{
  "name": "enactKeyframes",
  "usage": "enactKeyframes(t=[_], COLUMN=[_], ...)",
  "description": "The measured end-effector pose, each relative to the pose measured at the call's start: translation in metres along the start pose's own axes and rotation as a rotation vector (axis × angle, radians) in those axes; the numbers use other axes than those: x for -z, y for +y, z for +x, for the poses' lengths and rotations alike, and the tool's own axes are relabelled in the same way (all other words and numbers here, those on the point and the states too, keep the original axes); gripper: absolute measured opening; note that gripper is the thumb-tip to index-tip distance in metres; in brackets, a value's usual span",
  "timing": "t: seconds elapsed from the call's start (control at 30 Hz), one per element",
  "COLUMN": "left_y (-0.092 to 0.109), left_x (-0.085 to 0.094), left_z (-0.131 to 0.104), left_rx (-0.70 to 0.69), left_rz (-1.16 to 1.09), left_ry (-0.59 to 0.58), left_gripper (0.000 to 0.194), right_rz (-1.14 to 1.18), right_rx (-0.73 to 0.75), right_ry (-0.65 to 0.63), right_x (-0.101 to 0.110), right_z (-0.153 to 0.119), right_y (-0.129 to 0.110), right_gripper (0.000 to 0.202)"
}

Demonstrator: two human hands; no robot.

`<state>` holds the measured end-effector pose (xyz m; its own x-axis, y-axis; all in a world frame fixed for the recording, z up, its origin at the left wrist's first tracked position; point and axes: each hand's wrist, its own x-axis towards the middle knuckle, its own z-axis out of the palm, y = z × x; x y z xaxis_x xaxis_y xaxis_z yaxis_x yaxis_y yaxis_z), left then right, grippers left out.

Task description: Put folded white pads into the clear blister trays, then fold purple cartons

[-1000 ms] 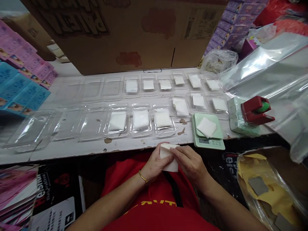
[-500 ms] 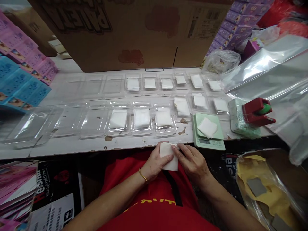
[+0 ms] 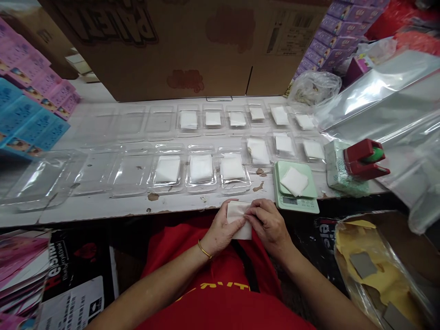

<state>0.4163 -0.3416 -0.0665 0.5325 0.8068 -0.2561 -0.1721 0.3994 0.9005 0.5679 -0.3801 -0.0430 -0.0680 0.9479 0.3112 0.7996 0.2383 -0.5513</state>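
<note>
Over my lap, my left hand (image 3: 220, 229) grips a stack of white square sheets (image 3: 242, 232), thumb across the top and fingers beneath. My right hand (image 3: 267, 223) pinches at the upper right part of the same stack, its fingertips on the sheets. Just beyond, on the table edge, a light green scale (image 3: 299, 205) carries another white stack of sheets (image 3: 294, 181). Clear plastic trays (image 3: 202, 187) stand in two rows on the white table; several hold a white stack, while those at the left hold nothing.
A large cardboard box (image 3: 185, 55) stands at the back. Pink boxes (image 3: 41, 82) and blue boxes (image 3: 27, 119) are piled at left. A red tape dispenser (image 3: 364, 160) sits right of the scale, near plastic film (image 3: 381, 91). Below right is an open bag (image 3: 367, 243).
My right fingers have drawn together into a pinch on the sheets and shifted slightly left. The top of the stack now looks lifted or folded. The trays and scale stay put.
</note>
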Motion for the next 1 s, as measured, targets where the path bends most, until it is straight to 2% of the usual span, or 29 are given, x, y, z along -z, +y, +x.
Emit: enactKeyframes(t=[0.2,0.4,0.6,0.73,1.0], left_y=[-0.001,-0.003,0.000,0.006,0.010], left_x=[0.002,0.002,0.002,0.001,-0.001], left_z=[0.001,0.004,0.002,-0.001,-0.003], left_rx=[0.000,0.000,-0.033,-0.093,-0.106], left_rz=[0.017,-0.025,0.036,0.126,0.190], left_ry=[0.021,0.026,0.047,0.046,0.089], left_gripper=[0.043,0.048,0.048,0.046,0.050], right_rz=[-0.053,-0.156,-0.123,-0.045,-0.011], right_rx=[0.040,0.249,0.107,0.075,0.006], right_ry=[-0.016,0.056,0.114,0.132,0.138], right_x=[-0.006,-0.006,-0.010,-0.014,-0.016], right_z=[0.001,-0.005,-0.004,-0.004,-0.004], right_y=[-0.002,-0.005,-0.005,-0.003,-0.007], right_gripper=[0.010,0.015,0.021,0.016,0.015])
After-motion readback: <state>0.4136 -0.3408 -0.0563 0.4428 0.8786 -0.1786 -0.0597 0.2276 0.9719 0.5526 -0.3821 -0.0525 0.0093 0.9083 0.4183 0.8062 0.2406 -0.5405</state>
